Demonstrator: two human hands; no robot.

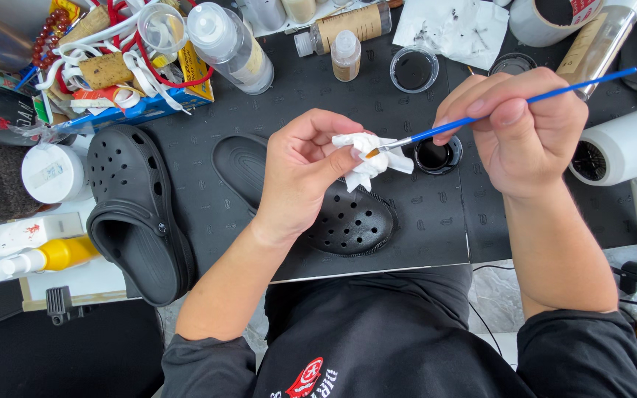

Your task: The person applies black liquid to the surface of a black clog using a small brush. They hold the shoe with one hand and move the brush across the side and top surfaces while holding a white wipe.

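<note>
Here, left hand (300, 173) pinched narrow around a crumpled white tissue (369, 158), thumb and fingertips closed on it, held above the black mat (208, 214). Right hand (528, 129) curled tight on a thin blue paintbrush (481, 114), gripped like a pen, bristle tip pressed into the tissue. Handle slanting up and away to the far right. Just right of the tissue, between the two hands, a small round dish of black paint (436, 155), resting on the mat. Beneath the left hand, a black perforated clog (348, 221) lying on the mat, partly hidden by wrist and palm. To the left, a second black clog (138, 214) half on the mat's left edge, heel end nearer. Farther off, a clear squeeze bottle (231, 46) on its side, a small capped bottle (346, 55), and an empty clear round cup (413, 69). At the far right, a white tube-shaped device (628, 144) on a stand.
</note>
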